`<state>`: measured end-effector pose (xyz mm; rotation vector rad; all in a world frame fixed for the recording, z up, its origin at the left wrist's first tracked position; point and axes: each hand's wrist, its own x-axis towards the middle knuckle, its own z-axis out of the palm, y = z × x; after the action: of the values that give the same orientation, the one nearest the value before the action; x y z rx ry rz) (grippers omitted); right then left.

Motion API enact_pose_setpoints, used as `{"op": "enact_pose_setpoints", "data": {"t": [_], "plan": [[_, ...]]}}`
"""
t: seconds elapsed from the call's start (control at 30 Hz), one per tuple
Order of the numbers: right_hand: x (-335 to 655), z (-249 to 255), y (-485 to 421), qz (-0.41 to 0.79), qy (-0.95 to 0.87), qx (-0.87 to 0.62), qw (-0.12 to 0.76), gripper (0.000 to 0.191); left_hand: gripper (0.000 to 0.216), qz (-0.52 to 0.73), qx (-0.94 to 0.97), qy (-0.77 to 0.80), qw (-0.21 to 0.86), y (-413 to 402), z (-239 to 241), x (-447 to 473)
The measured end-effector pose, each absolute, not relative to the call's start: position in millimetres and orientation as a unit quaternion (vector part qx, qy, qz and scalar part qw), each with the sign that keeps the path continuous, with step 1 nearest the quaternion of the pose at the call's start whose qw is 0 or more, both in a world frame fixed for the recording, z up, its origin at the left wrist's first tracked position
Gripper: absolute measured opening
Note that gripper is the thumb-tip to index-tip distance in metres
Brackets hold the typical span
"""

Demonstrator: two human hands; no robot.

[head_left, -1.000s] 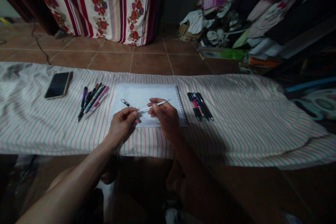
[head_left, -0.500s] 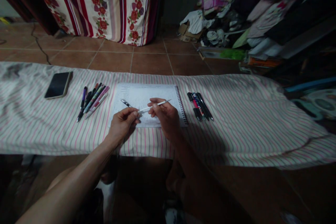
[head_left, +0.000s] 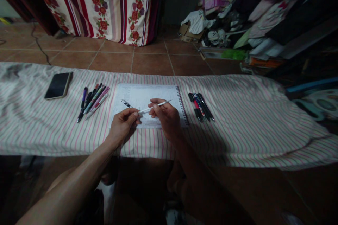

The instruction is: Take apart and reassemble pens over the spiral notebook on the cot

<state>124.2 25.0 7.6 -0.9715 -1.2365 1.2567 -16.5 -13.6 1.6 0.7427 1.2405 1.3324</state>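
Note:
A thin white stick with a fine dark tip, which looks like a pen refill (head_left: 146,109), is held between both hands above the notebook (head_left: 150,93). My left hand (head_left: 123,122) pinches its left end between thumb and fingertips. Farther along, the fingers of my right hand (head_left: 168,116) close round the shaft, and the tip points up to the right. A black and silver pen (head_left: 126,103) lies on the page just beyond my left hand, its lower end hidden by the fingers. The notebook is open flat, with its spiral binding on the right.
Several pens (head_left: 96,99) lie in a group left of the notebook, and several more pens (head_left: 202,107) to its right. A phone (head_left: 58,85) rests at the far left of the striped cloth (head_left: 245,112). Beyond are a flowered curtain (head_left: 113,3) and piled clothes (head_left: 221,7).

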Motion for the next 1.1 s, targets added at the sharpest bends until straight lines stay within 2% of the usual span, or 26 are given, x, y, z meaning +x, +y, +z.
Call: {"op": "enact_pose_setpoints", "data": {"t": [0.7,1.1], "plan": [[125.5,5.9,27.5,0.538,-0.519,-0.398,0.532,0.018,0.026,0.564,0.308,0.52,0.563,-13.1,0.4,-16.9],[123.0,1.4,26.6,0.554,-0.522,-0.393,0.515,0.024,0.026,0.559,0.325,0.515,0.563,-12.9,0.9,-17.3]]}}
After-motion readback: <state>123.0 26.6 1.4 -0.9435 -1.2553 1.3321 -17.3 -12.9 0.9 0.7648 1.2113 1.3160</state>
